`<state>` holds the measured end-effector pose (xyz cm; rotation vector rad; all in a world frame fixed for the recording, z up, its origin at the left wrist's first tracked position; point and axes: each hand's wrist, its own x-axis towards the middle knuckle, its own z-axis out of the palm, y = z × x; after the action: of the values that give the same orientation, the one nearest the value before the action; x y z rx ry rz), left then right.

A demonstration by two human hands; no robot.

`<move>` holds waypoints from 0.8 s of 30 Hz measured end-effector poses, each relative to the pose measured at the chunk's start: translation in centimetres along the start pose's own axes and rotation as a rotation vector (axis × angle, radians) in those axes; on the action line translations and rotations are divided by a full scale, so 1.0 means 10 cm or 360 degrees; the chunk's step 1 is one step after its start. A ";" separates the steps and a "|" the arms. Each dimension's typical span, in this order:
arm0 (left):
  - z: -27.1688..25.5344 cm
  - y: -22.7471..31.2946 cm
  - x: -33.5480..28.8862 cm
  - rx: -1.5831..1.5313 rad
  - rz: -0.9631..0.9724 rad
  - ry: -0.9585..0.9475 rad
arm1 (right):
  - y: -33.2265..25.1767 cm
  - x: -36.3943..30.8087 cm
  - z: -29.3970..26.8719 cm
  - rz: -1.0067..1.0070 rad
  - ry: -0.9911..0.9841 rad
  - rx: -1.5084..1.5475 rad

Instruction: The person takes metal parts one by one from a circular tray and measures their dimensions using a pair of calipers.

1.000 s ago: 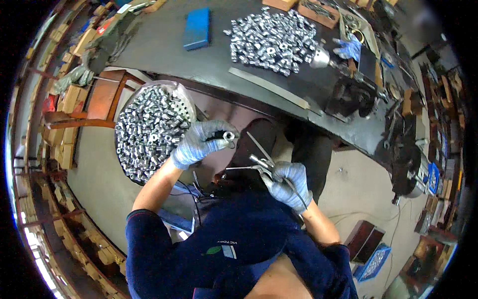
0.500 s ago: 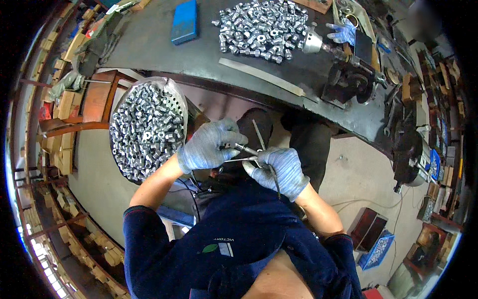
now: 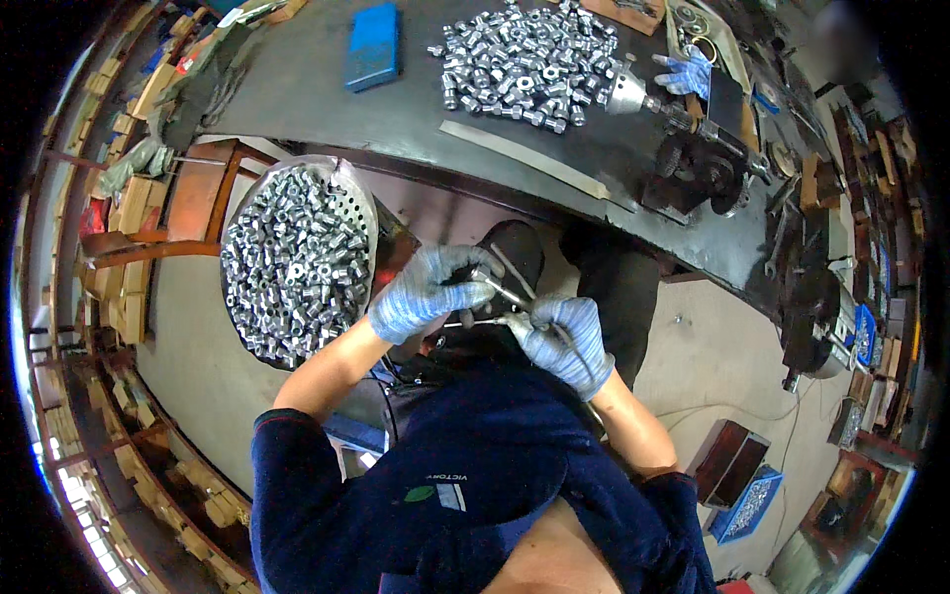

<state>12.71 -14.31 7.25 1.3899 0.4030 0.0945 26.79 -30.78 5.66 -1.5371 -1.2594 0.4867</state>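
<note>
Both hands wear grey-blue knit gloves and meet above my lap. My left hand (image 3: pixel 426 294) is closed, pinching a small shiny metal fitting (image 3: pixel 482 276) between thumb and fingers. From there a slim metal rod (image 3: pixel 510 294) runs to my right hand (image 3: pixel 571 342), whose fingers are wrapped round it. A flat grey bar (image 3: pixel 514 269) and a thin pointed rod (image 3: pixel 473 323) also stick out of the right-hand grip. My right palm hides how these join. Left of my left hand stands a round perforated metal basket (image 3: pixel 353 203), heaped with hex metal fittings (image 3: pixel 297 267).
The dark workbench (image 3: pixel 287 104) ahead bears a fittings pile (image 3: pixel 529 64), a blue box (image 3: pixel 372 48), a flat metal strip (image 3: pixel 524 158), a chuck fixture (image 3: pixel 625 91) and a spare glove (image 3: pixel 685 74). A wooden chair (image 3: pixel 198 203) stands left; a blue crate (image 3: pixel 747 505) sits on the floor right.
My left hand has shifted slightly right and its fingers have moved on the fitting. The flat bar in my right hand has turned, and its lower end no longer shows below the glove.
</note>
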 end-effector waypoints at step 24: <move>-0.20 -0.38 0.07 0.2046 0.0650 0.0710 | -0.34 0.09 0.18 -0.0285 -0.0150 -0.0048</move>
<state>12.02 -12.97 3.23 2.7326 0.5735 0.5598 24.09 -29.52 8.26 -1.4240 -1.4683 0.4294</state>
